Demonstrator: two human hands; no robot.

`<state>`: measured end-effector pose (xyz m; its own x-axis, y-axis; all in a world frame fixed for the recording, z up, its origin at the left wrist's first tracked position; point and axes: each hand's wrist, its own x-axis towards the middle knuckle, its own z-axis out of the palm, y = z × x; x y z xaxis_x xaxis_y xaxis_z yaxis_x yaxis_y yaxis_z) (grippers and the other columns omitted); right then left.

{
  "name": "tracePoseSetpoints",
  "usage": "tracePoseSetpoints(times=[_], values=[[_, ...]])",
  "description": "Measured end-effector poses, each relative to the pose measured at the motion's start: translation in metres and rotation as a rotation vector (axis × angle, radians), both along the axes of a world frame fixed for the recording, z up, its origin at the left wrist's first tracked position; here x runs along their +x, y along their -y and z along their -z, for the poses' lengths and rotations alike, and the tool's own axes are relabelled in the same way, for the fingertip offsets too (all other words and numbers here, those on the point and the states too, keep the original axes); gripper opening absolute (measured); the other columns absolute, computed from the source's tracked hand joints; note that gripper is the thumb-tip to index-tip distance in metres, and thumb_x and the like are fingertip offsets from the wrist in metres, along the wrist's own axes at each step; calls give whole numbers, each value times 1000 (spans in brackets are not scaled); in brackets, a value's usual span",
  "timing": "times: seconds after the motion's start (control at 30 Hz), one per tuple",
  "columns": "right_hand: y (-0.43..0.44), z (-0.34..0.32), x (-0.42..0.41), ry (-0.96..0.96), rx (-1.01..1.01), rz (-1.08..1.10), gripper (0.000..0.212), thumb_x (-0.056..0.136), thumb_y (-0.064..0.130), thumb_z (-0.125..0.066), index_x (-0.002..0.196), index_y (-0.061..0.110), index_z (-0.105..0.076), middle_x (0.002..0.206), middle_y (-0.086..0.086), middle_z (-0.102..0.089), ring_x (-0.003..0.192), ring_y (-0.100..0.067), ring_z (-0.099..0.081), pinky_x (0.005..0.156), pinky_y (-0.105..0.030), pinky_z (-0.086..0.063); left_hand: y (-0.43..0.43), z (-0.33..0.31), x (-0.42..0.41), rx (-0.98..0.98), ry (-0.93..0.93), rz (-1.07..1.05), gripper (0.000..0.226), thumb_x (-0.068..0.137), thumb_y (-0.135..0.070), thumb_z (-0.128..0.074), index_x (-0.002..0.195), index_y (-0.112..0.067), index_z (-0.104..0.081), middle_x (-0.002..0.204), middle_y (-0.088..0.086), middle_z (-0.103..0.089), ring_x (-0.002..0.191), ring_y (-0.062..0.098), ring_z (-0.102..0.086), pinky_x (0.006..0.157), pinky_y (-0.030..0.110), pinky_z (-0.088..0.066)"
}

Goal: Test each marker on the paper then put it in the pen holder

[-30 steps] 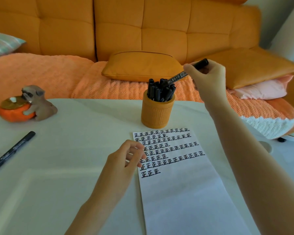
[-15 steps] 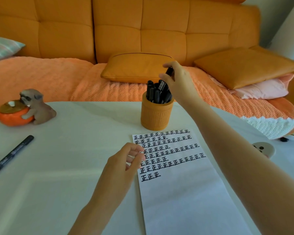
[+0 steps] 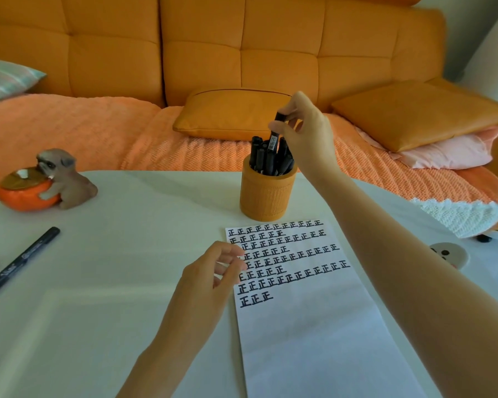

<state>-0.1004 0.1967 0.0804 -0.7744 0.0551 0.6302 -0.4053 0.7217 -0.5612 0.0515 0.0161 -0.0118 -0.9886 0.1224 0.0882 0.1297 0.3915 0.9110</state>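
White paper (image 3: 314, 326) lies nearest on the table (image 3: 112, 282), with rows of black test marks filling its upper half. At its left edge sits the left hand (image 3: 210, 280), fingers loosely curled and holding nothing; kept there, it can steady the sheet for the next test. Off to the left lies a spare marker (image 3: 23, 259), probably next in line. Farther back, the right hand (image 3: 305, 133) pinches a black marker (image 3: 274, 139) by its upper end. It is nearly upright, its lower end already among the crowded markers (image 3: 259, 156) in the orange pen holder (image 3: 266, 193). To finish well, keep it vertical, ease it into a gap rather than forcing it, and release only once it stands supported, so the holder does not tip.
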Motion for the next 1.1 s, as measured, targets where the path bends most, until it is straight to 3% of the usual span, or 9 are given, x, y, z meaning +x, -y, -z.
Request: tracePoseSetpoints(times=[0.2,0.3,0.43,0.53,0.63,0.77,0.83,0.97,1.1], values=[[-8,14,-2,65,15,-20,10,84,20,-67,83,11,-61,88,4,-69,92,-17,-61,73,-45,-50,-12,-15,-29,-18,-180,-54,16,92,-17,-53,107,-23,-57,110,-12,-60,95,0,-55,76,2,-39],[-13,17,-3,102,24,-48,10,86,26,-64,85,17,-67,89,4,-70,93,-16,-59,74,-45,-50,-30,-31,-70,-79,-342,-66,34,89,-8,-57,121,-20,-51,124,-5,-53,113,7,-49,88,3,-34],[-25,12,4,27,-28,4,16,91,24,-57,98,21,-71,96,3,-66,90,-14,-55,72,-27,-43,-56,-56,-125,-134,-453,-3,55,91,-8,-54,141,-19,-36,144,6,-38,135,18,-33,111,29,-28],[-40,15,8,117,-21,100,13,90,20,-60,92,18,-73,90,2,-65,89,-15,-52,72,-24,-37,-67,-63,-145,-196,-428,45,46,97,-16,-46,141,-26,-39,148,5,-32,138,22,-29,110,35,-29],[-45,25,16,273,4,68,11,89,15,-62,93,13,-72,84,3,-62,70,-2,-48,60,-7,-34,-68,-59,-156,-290,-439,39,34,98,-19,-45,130,-21,-55,141,6,-41,132,23,-35,107,30,-27],[-40,35,18,309,-14,75,10,86,8,-64,95,11,-69,84,-1,-62,65,1,-46,54,-2,-36,-65,-52,-158,-299,-472,-10,26,95,-17,-49,115,-14,-65,132,7,-50,127,23,-40,102,22,-25],[-35,36,16,284,-15,92,15,83,4,-65,97,8,-68,86,-2,-64,67,-1,-47,57,-3,-36,-64,-52,-157,-272,-481,4,28,95,-15,-49,121,-17,-61,132,6,-49,126,22,-41,100,21,-26],[-30,36,12,309,-17,114,18,81,4,-68,99,4,-67,91,-2,-64,80,-10,-51,59,-7,-36,-66,-56,-155,-384,-486,89,48,99,-11,-39,141,-34,-37,148,7,-30,135,27,-29,104,35,-34],[-27,34,12,203,-100,96,18,85,6,-64,103,4,-67,90,2,-64,68,4,-48,60,-3,-36,-65,-55,-159,-432,-477,114,42,100,-10,-36,136,-29,-47,151,9,-24,138,30,-25,109,40,-34]])
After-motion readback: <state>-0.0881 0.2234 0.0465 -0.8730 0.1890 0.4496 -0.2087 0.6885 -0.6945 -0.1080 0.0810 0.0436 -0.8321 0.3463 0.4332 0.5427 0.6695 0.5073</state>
